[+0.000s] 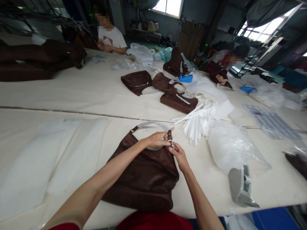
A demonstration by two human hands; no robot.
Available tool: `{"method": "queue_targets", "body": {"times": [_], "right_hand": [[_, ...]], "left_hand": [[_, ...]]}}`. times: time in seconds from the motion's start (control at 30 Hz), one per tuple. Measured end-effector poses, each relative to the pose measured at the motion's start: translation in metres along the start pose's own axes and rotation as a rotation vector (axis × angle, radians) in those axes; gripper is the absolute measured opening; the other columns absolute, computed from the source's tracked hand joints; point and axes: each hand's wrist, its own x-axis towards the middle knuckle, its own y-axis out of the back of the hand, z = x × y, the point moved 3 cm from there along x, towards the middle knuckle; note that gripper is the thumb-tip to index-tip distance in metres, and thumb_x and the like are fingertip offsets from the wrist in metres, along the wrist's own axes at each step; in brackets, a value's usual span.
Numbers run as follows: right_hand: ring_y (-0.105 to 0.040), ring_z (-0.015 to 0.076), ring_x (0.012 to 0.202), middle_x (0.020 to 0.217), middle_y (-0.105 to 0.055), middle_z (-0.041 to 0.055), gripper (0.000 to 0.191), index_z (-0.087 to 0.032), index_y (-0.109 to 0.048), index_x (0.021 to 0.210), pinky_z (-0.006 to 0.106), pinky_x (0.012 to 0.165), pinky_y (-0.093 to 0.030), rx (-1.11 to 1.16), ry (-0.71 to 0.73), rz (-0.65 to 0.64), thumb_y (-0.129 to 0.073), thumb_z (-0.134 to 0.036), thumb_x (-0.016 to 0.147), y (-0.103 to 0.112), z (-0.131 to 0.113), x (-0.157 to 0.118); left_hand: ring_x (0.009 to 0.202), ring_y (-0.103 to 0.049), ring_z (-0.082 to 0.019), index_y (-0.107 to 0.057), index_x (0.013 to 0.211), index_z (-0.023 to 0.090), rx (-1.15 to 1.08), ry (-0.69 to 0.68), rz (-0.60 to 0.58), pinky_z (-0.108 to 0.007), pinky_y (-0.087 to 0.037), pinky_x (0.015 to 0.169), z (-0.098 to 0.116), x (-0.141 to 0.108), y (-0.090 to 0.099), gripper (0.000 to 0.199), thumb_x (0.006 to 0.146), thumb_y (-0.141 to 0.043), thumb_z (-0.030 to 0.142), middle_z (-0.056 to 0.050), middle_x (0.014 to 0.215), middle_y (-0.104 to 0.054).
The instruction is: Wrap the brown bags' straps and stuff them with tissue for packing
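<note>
Head view: left hand (155, 139) curled closed on the leather strap (169, 135), fingers wrapped over it. Right hand (178, 154) pinching the metal buckle (171, 143) on that strap. Brown suede handbag (141, 175) lies flat on the white-covered table (72, 95), directly under both hands. White plastic rods (195, 123) and a clear plastic bag (230, 148) sit right of it. Two co-workers (110, 35) work across the table.

Daylight is pouring through the windows (166, 7) and blowing out white, while the room behind is sitting dim; faint, soft shadows are falling beneath my left hand (155, 139), and the wide lens is bowing the tabletop (59, 95) toward the edges.
</note>
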Motion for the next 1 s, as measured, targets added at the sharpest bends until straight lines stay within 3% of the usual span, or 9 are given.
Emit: {"method": "queue_targets", "body": {"times": [0.2, 0.33, 0.47, 0.57, 0.63, 0.73, 0.83, 0.93, 1.0], "right_hand": [[-0.051, 0.0153, 0.070, 0.070, -0.054, -0.0037, 0.058, -0.023, -0.063, 0.118, 0.030, 0.070, -0.042, -0.022, 0.006, 0.022, -0.078, -0.046, 0.067, -0.003, -0.001, 0.000], [-0.045, 0.0131, 0.063, 0.063, -0.048, -0.0066, 0.054, -0.023, -0.067, 0.114, 0.028, 0.066, -0.039, -0.027, 0.007, 0.021, -0.079, -0.043, 0.065, -0.004, -0.004, 0.001], [-0.045, 0.0124, 0.062, 0.061, -0.047, -0.0067, 0.037, -0.023, -0.071, 0.094, 0.027, 0.065, -0.038, 0.028, -0.011, 0.010, -0.079, -0.043, 0.065, -0.007, -0.004, -0.002], [-0.044, 0.0117, 0.061, 0.061, -0.049, -0.0067, 0.035, -0.021, -0.068, 0.087, 0.026, 0.063, -0.037, 0.092, -0.038, 0.063, -0.080, -0.044, 0.062, -0.009, 0.004, -0.008], [-0.044, 0.0116, 0.060, 0.062, -0.051, -0.0055, 0.034, -0.020, -0.065, 0.080, 0.026, 0.062, -0.037, 0.121, -0.053, 0.107, -0.079, -0.047, 0.063, -0.010, 0.014, -0.014], [-0.044, 0.0120, 0.061, 0.065, -0.053, -0.0041, 0.038, -0.020, -0.061, 0.077, 0.026, 0.061, -0.038, 0.159, -0.042, 0.207, -0.075, -0.054, 0.067, -0.011, 0.030, -0.027], [-0.049, 0.0150, 0.069, 0.072, -0.057, -0.0017, 0.039, -0.020, -0.062, 0.081, 0.029, 0.068, -0.043, 0.155, 0.044, 0.301, -0.068, -0.059, 0.075, -0.008, 0.039, -0.041], [-0.056, 0.0200, 0.090, 0.092, -0.065, 0.0018, 0.041, -0.022, -0.066, 0.098, 0.034, 0.087, -0.045, 0.115, 0.123, 0.310, -0.062, -0.059, 0.082, 0.002, 0.043, -0.056], [-0.058, 0.0222, 0.095, 0.096, -0.067, 0.0028, 0.042, -0.022, -0.068, 0.100, 0.036, 0.090, -0.045, 0.061, 0.096, 0.271, -0.060, -0.060, 0.083, 0.015, 0.047, -0.066]], "left_hand": [[0.062, -0.053, -0.019, -0.063, 0.129, 0.024, 0.152, 0.057, 0.049, -0.024, -0.039, 0.070, -0.002, -0.008, 0.006, 0.078, 0.057, -0.081, 0.049, 0.005, 0.062, -0.056], [0.071, -0.059, -0.020, -0.058, 0.135, 0.025, 0.101, 0.067, 0.043, -0.027, -0.044, 0.075, -0.005, -0.016, -0.006, 0.075, 0.067, -0.074, 0.052, 0.000, 0.085, -0.068], [0.102, -0.062, -0.026, -0.064, 0.127, 0.019, -0.139, 0.064, 0.303, -0.035, -0.044, 0.094, -0.009, -0.024, -0.035, 0.058, 0.082, -0.059, 0.055, -0.009, 0.114, -0.070], [0.103, -0.064, -0.025, -0.067, 0.117, 0.016, -0.287, 0.147, 0.516, -0.036, -0.045, 0.096, -0.018, -0.029, -0.061, 0.054, 0.084, -0.054, 0.057, -0.010, 0.107, -0.072], [0.099, -0.066, -0.025, -0.065, 0.114, 0.016, -0.369, 0.175, 0.574, -0.036, -0.048, 0.093, -0.022, -0.028, -0.077, 0.054, 0.084, -0.054, 0.059, -0.009, 0.100, -0.073], [0.085, -0.068, -0.023, -0.063, 0.109, 0.017, -0.424, 0.198, 0.541, -0.035, -0.051, 0.082, -0.018, -0.021, -0.095, 0.051, 0.084, -0.053, 0.061, -0.006, 0.084, -0.073], [0.069, -0.066, -0.020, -0.064, 0.099, 0.020, -0.323, 0.193, 0.440, -0.032, -0.051, 0.072, -0.002, -0.008, -0.104, 0.045, 0.084, -0.052, 0.061, -0.001, 0.069, -0.068], [0.065, -0.064, -0.019, -0.066, 0.097, 0.020, -0.262, 0.140, 0.303, -0.031, -0.050, 0.069, 0.014, 0.003, -0.117, 0.044, 0.083, -0.053, 0.060, 0.001, 0.064, -0.066], [0.061, -0.063, -0.018, -0.065, 0.101, 0.019, -0.306, 0.157, 0.221, -0.030, -0.050, 0.064, 0.015, 0.008, -0.131, 0.048, 0.081, -0.055, 0.061, 0.001, 0.063, -0.065]]}}
